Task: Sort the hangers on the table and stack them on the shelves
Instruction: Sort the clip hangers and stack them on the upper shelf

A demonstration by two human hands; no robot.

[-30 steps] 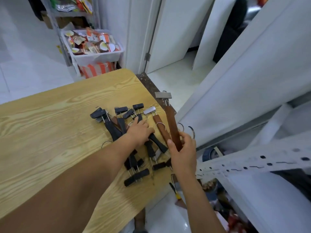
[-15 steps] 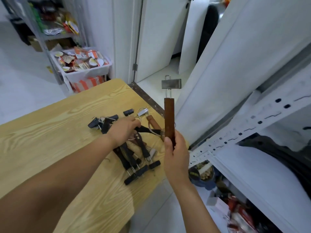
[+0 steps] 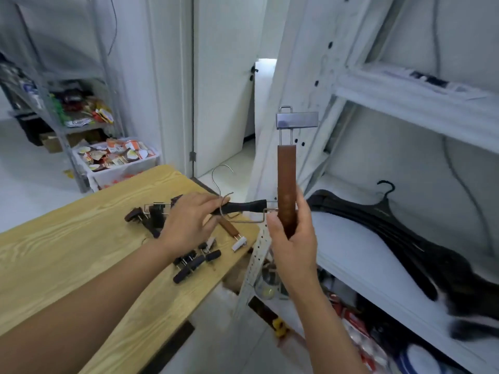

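My right hand [image 3: 293, 238] grips a brown wooden clip hanger [image 3: 286, 182] and holds it upright, its metal clip at the top, in front of the white shelf [image 3: 359, 255]. My left hand [image 3: 189, 222] holds a black clip hanger [image 3: 243, 207] by its bar, lifted off the table with its wire hook sticking up. Several more black clip hangers [image 3: 194, 261] and a second brown one [image 3: 229, 229] lie in a heap on the wooden table [image 3: 67, 252]. Black coat hangers [image 3: 378, 220] are stacked on the shelf.
A perforated white shelf upright [image 3: 256, 255] stands between table and shelf. A white bin of food packets [image 3: 116, 157] sits at the back left under a wire rack [image 3: 54, 109]. Clutter fills the lower shelf [image 3: 364, 333]. A white door [image 3: 224, 103] stands behind the table.
My right hand has raised the brown hanger higher, toward the shelf. My left hand has picked a black hanger up out of the heap. The view has swung right and up.
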